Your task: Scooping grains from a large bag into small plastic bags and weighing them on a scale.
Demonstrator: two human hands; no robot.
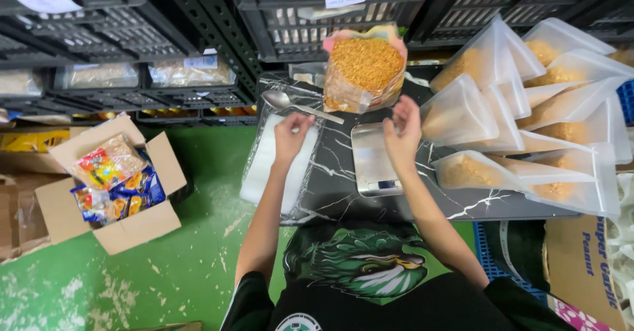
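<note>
Two hands of yours work over a dark marbled table top [343, 166], itemised left to right. Well left of your left hand, on the green floor [191, 252]: one open cardboard box [142, 222] holding bright snack packets [109, 166]. Just beneath and left of that hand: a stack of clear empty pouches [264, 172] at the table's edge. Your left hand [290, 136] is pinched shut, fingertips near the handle end of a metal spoon [297, 105]; whether it grips the spoon or a pouch, you cannot tell from here. Between your hands and beyond them: one large open bag of golden-brown granules [364, 67], standing upright. Your right hand [404, 133] hovers above a small metal scale [373, 159], fingers curled loosely around something clear; what it grasps cannot be made out. Right of that hand: many filled clear pouches [528, 106], leaning in overlapping rows, each with granules settled at its base. Behind everything: black plastic crates [310, 20] on shelving.
</note>
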